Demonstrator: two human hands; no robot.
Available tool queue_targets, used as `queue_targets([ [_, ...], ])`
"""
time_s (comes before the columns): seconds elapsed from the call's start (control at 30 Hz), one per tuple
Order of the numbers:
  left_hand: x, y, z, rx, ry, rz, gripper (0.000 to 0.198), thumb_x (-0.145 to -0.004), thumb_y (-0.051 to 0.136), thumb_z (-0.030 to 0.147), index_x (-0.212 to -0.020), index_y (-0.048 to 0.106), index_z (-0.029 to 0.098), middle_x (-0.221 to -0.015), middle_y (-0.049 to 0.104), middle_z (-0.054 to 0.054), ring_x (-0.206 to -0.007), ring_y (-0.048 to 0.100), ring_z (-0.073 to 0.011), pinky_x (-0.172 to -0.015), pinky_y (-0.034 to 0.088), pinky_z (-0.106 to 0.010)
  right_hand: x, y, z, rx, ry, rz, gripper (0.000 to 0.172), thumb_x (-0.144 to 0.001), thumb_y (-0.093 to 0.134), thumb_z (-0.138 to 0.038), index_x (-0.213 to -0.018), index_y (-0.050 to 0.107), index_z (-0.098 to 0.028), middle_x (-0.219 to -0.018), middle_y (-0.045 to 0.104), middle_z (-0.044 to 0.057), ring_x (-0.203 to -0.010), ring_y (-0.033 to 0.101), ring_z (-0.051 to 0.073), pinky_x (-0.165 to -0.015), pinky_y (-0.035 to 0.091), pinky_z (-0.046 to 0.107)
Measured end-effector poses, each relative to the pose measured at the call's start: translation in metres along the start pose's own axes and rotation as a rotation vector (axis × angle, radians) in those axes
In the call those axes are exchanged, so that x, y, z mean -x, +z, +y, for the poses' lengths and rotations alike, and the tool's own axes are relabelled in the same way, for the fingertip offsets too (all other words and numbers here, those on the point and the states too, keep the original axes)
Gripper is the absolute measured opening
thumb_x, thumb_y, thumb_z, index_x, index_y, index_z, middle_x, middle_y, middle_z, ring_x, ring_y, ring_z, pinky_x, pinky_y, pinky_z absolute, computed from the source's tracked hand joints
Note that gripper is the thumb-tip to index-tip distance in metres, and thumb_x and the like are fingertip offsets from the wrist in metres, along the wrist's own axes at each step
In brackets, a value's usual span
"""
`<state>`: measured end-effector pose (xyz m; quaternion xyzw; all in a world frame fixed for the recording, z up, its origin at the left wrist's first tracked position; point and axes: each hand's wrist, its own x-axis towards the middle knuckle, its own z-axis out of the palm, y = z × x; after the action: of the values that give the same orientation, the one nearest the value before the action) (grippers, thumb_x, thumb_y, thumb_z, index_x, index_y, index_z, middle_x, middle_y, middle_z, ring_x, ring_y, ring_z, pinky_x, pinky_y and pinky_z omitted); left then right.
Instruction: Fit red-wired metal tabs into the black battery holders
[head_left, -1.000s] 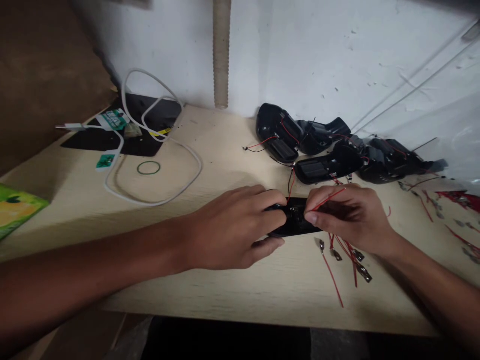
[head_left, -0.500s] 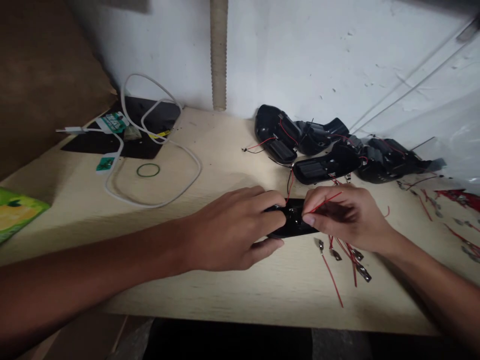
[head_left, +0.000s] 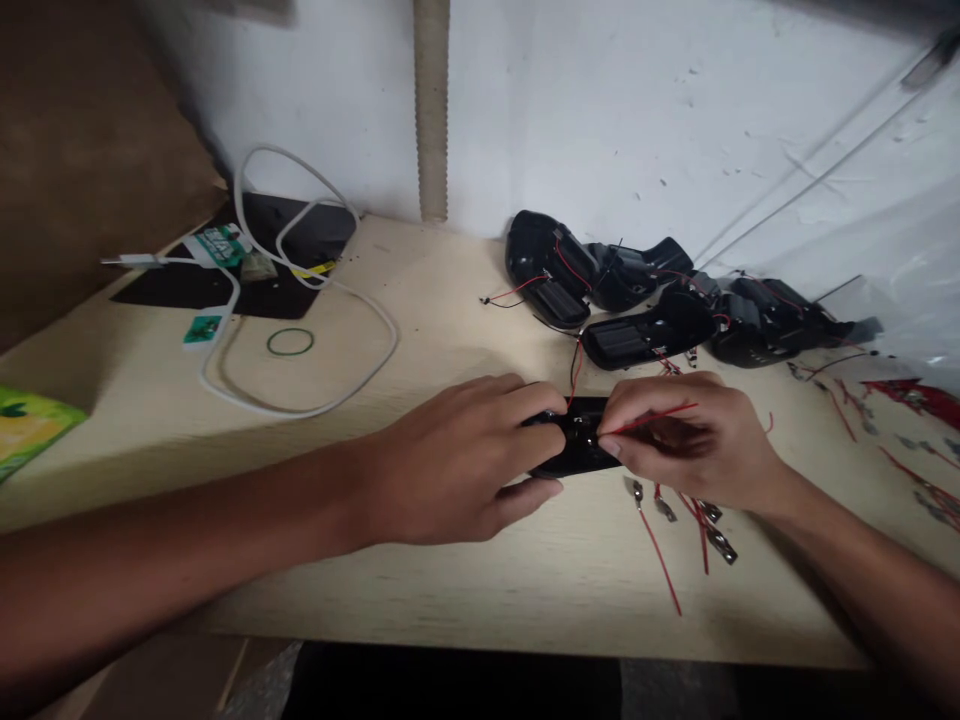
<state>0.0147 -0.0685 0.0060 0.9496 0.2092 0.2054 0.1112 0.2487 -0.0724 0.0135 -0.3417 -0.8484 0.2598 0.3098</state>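
While black housing (head_left: pixel 581 452) is gripped on worktop (head_left: pixel 450 580) by left hand (head_left: pixel 457 465), red wire (head_left: pixel 652 417) is pinched by right hand (head_left: pixel 697 445) at housing; wire seating judged underway, fine alignment required next.

The left hand (head_left: pixel 465 460) and the right hand (head_left: pixel 690 440) cover most of the small black plastic casing (head_left: pixel 577 447) between them, so only its middle shows and its full shape cannot be told. Where the thin red wire (head_left: pixel 651 419) pinched in the right hand meets the casing is too small to make out. The left edge cuts off the green and yellow printed packet (head_left: pixel 26 425), and the top edge cuts off the pale ribbed post (head_left: pixel 431 110).
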Motion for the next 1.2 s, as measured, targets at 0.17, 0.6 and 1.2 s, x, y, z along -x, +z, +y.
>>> queue_targets([
  [0.17, 0.0001, -0.0001, -0.0002, -0.007, -0.001, 0.003, 0.02, -0.092, 0.048, 0.029, -0.092, 0.061, 0.014, -0.109, 0.061, -0.01, -0.095, 0.059, -0.0214, -0.084, 0.05, -0.036, -0.0004, -0.0005, -0.0012, 0.026, -0.034, -0.011, 0.006, -0.08, 0.061, -0.012, -0.078, 0.062, -0.018, -0.064, 0.061, 0.0, -0.051, 0.053, 0.009, -0.044, 0.038, 0.022],
  [0.6, 0.0017, 0.001, 0.0008, -0.006, -0.02, -0.007, 0.02, -0.091, 0.049, 0.029, -0.09, 0.061, 0.013, -0.111, 0.06, -0.01, -0.095, 0.059, -0.0226, -0.082, 0.05, -0.036, 0.002, 0.0003, 0.0015, 0.07, -0.052, 0.005, 0.006, -0.08, 0.063, -0.011, -0.078, 0.062, -0.017, -0.065, 0.064, 0.003, -0.052, 0.056, 0.011, -0.046, 0.041, 0.024],
  [1.2, -0.0008, 0.0006, 0.0014, -0.036, -0.013, -0.014, 0.02, -0.091, 0.048, 0.029, -0.09, 0.062, 0.013, -0.109, 0.061, -0.01, -0.093, 0.059, -0.0232, -0.081, 0.051, -0.038, 0.0014, 0.001, 0.0015, 0.116, -0.097, 0.002, 0.005, -0.081, 0.063, -0.012, -0.08, 0.061, -0.016, -0.061, 0.061, 0.0, -0.05, 0.054, 0.009, -0.044, 0.039, 0.022],
])
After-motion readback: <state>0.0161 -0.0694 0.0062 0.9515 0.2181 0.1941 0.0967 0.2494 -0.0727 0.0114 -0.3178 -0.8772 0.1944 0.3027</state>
